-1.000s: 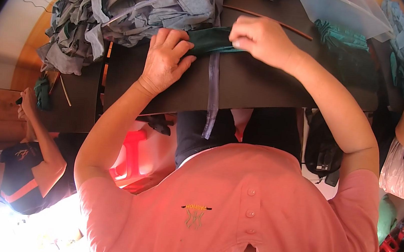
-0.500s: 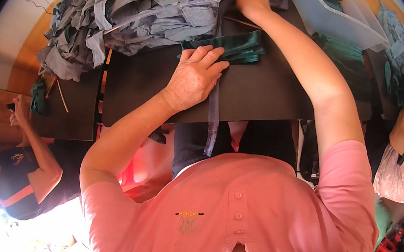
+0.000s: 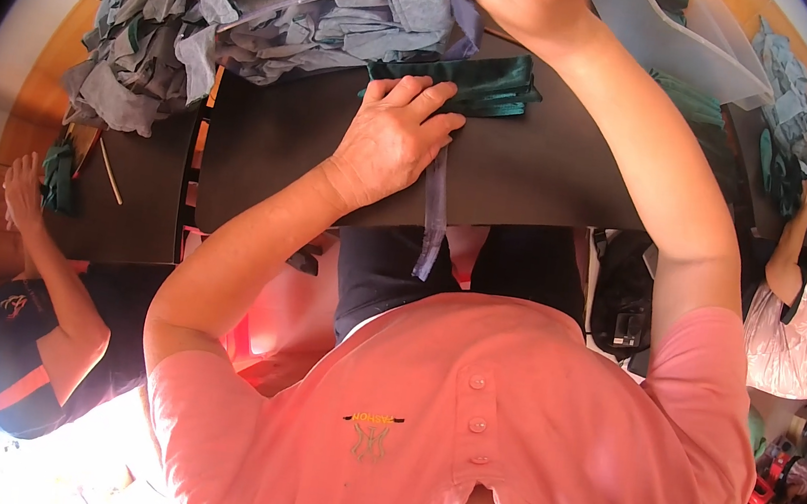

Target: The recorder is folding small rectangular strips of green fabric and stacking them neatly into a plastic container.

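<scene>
My left hand lies palm down on the dark table, its fingers slightly apart over the near edge of a flat bundle of dark green velvet strips. A thin purple-grey ribbon passes beneath the bundle and that hand, and its tail hangs over the table's front edge. Beyond the bundle the ribbon rises, twisted, toward my right hand. That hand is raised at the upper edge, closed and blurred, and appears to grip the ribbon; its fingertips are partly cut off.
Grey cloth strips heap over a clear bin at the back left. A translucent plastic bin stands back right, with more green velvet near it. People work at the left and right. The table's front edge faces me.
My right hand has come up and slightly right, and the ribbon's far part has lifted and twisted. The hanging tail is a little shorter. My left hand stays on the velvet bundle.
</scene>
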The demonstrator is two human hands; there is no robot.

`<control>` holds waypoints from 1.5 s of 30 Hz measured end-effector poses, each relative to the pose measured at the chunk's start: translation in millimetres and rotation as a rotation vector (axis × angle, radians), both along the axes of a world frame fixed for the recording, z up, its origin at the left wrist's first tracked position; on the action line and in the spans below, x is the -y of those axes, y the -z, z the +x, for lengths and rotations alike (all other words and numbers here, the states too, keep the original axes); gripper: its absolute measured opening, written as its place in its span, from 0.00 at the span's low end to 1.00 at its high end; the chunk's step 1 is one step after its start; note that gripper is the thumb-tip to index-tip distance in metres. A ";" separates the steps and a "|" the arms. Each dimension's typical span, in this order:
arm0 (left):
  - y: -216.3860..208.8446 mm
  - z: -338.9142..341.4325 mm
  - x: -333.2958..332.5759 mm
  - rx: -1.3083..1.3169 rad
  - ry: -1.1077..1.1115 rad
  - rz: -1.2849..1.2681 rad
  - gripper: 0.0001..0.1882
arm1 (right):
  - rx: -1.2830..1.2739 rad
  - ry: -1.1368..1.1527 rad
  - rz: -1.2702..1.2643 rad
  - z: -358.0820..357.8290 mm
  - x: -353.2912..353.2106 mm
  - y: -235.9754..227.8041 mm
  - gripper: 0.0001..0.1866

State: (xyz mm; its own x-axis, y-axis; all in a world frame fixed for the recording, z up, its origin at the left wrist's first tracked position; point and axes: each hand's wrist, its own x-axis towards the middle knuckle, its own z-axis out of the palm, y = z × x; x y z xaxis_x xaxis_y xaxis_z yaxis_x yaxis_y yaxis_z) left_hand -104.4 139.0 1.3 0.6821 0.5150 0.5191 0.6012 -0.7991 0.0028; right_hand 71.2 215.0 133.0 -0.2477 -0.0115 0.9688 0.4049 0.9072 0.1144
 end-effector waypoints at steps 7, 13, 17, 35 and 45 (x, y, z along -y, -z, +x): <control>-3.2 10.0 -6.3 -0.006 0.032 -0.005 0.18 | 0.639 0.362 -0.440 -43.0 -107.1 -2.0 0.04; -11.7 2.0 -1.5 0.115 0.046 0.022 0.19 | -0.044 0.119 -0.083 11.6 1.9 7.8 0.03; -18.2 2.4 -6.0 0.114 0.041 -0.047 0.22 | 0.290 0.351 -0.390 64.5 40.6 82.2 0.02; -57.9 77.5 11.0 0.270 0.219 -0.117 0.10 | -0.127 0.926 -0.652 356.7 80.6 108.6 0.04; -25.5 270.2 -92.9 0.204 0.355 -0.067 0.13 | 0.119 0.848 -0.541 368.5 81.4 118.8 0.04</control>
State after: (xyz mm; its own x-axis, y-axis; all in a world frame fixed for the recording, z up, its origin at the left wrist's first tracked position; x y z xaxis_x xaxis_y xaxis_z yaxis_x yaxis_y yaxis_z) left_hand 165.8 231.9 26.8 0.7097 0.3036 0.6358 0.2702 -0.9507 0.1524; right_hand 439.7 133.6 14.2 -0.0658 0.6466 0.7600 0.9526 0.2674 -0.1450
